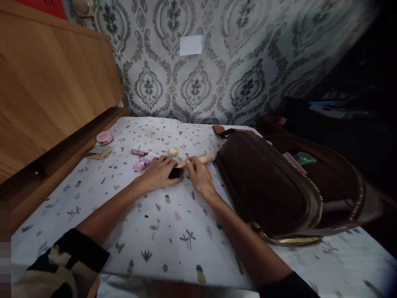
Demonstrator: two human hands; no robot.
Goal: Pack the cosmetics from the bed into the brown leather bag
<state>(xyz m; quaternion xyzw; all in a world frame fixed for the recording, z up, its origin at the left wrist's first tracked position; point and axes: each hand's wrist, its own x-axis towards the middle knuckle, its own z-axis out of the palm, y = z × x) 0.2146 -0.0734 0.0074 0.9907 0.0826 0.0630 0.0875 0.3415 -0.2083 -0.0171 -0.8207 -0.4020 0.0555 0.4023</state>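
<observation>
On the patterned white cloth, my left hand (159, 173) has its fingers curled over a small black item (175, 173), its thumb along the near side. The kind of this dark item cannot be made out. Just to the right, my right hand (201, 177) is closed, its bent fingers on a beige tube (207, 158) that lies sideways and points at the bag. Beside my left hand lie a purple-and-white tube (142, 164), partly covered by the hand, and a pink lipstick (138, 152). Beyond my fingers stands a small cream-coloured jar (173, 151).
A brown bag (263, 178) with gold zips lies open at the right, with a green item (304, 158) inside. At the left, a pink round compact (104, 137) and a flat clear-and-gold case (99, 152) rest near the wooden panel (58, 78). Patterned wallpaper (195, 82) is behind.
</observation>
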